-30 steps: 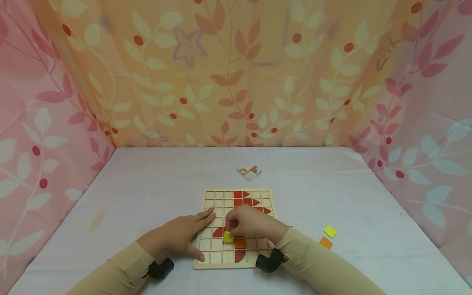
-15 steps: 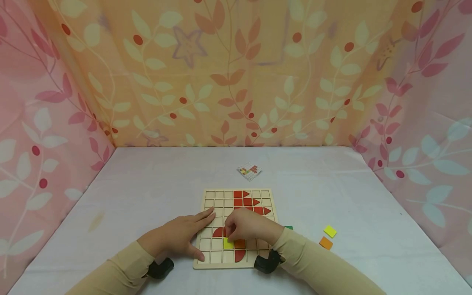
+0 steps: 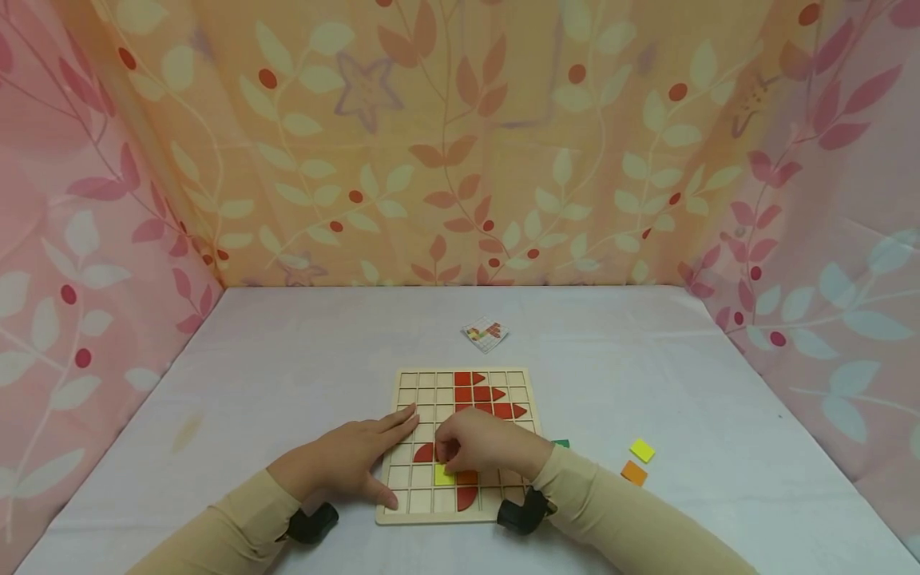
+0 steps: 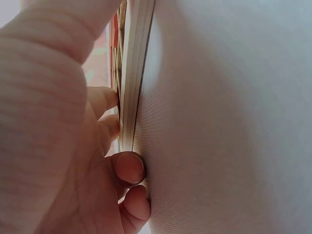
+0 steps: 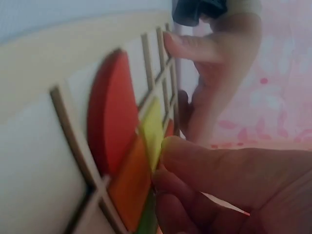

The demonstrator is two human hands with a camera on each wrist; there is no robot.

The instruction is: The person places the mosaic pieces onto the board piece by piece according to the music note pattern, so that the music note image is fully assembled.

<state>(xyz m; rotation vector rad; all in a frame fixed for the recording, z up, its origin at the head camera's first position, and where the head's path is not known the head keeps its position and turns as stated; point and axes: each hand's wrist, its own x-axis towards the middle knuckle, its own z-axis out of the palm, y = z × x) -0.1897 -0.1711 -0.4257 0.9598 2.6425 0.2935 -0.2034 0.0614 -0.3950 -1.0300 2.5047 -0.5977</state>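
Note:
A wooden grid board [image 3: 431,519] lies on the table with red square, triangular and rounded pieces in its cells. In a lower cell is a yellow square tile [image 3: 442,477], flat beside an orange tile [image 3: 467,478]. Thumb and fingers of my right hand [image 3: 490,439] are bunched at that tile's far edge. The right wrist view has the thumb tip touching the yellow tile [image 5: 152,129], near a red rounded piece [image 5: 114,117]. My left hand [image 3: 345,458] rests with extended fingers on the board's left side; in the left wrist view some fingertips touch the board's edge [image 4: 132,73].
Beyond the board lies a small pattern card [image 3: 485,334]. To the right are a loose yellow tile [image 3: 643,450] and an orange square tile [image 3: 634,473]. A green piece [image 3: 561,444] shows partly behind the right sleeve. Patterned cloth walls enclose the table.
The yellow tile, tilted under my right fingers a second ago, has gone down flat into its cell. The right forearm shifted slightly, uncovering the green piece. My left hand stayed put.

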